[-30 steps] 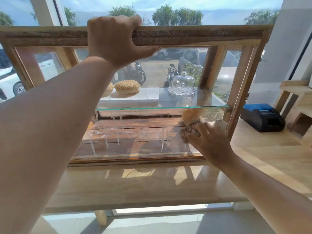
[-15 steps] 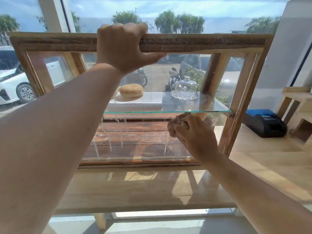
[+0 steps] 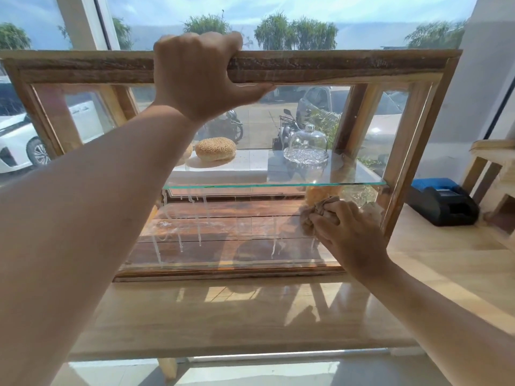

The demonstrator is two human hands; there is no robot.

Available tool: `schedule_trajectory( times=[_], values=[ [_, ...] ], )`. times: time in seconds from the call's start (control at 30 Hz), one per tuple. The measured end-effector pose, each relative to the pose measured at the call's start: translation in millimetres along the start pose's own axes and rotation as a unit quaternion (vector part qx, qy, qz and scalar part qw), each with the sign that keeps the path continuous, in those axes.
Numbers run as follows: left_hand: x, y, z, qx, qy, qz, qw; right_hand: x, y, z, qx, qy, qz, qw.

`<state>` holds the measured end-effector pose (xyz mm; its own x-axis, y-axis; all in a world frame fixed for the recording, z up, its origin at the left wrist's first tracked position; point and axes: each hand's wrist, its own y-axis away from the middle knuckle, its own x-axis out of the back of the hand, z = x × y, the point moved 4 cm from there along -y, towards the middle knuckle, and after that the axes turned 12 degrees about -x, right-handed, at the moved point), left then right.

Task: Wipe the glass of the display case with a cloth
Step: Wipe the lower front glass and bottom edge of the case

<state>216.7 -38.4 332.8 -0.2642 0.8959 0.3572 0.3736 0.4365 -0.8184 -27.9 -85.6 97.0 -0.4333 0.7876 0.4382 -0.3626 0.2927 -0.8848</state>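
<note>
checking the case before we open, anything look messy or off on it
Yes: white drip streaks run down the lower front glass, below the glass shelf, left and centre, likely unwiped cleaner. The right hand holds the cloth at the pane's right end.

Left hand (image 3: 200, 76) raised, gripping; right hand (image 3: 348, 235) lower, seemingly clenched.

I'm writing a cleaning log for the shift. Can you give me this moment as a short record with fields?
left hand: grips the display case by its top rail
right hand: holds a bunched brown cloth against the front glass, lower right
unwiped: white drip streaks on the lower left of the glass
glass shelf: seeded bun, glass dome
beside case: black and blue device on the counter
</note>
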Motion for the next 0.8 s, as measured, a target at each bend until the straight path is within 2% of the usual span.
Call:
schedule_trajectory(
  times=[0.1, 0.23, 0.37, 0.5, 0.63, 0.8],
  values=[
    [0.0, -0.4, 0.1, 0.000, 0.004, -0.004, 1.000, -3.6, -16.9, -34.8, -0.018, -0.035, 0.044, 0.998],
    [-1.1, -0.9, 1.2, 0.000, 0.000, -0.007, 1.000, -12.8, -21.3, -74.6, 0.015, -0.056, 0.085, 0.995],
    [-2.3, -0.6, -0.4, 0.001, -0.003, -0.010, 1.000, -29.7, -1.8, -83.3, 0.095, -0.053, 0.053, 0.993],
    [-1.4, -1.0, 0.5, 0.006, -0.005, -0.015, 1.000, -28.7, 31.5, -42.6, 0.159, -0.009, -0.029, 0.987],
    [-2.7, -0.1, 0.3, 0.007, -0.003, -0.018, 1.000, -2.7, 6.2, -6.9, 0.090, -0.006, -0.003, 0.996],
    [-0.1, 0.0, 1.4, -0.001, -0.003, -0.008, 1.000, 2.3, -50.5, -50.9, 0.017, -0.049, 0.034, 0.998]
  ],
)
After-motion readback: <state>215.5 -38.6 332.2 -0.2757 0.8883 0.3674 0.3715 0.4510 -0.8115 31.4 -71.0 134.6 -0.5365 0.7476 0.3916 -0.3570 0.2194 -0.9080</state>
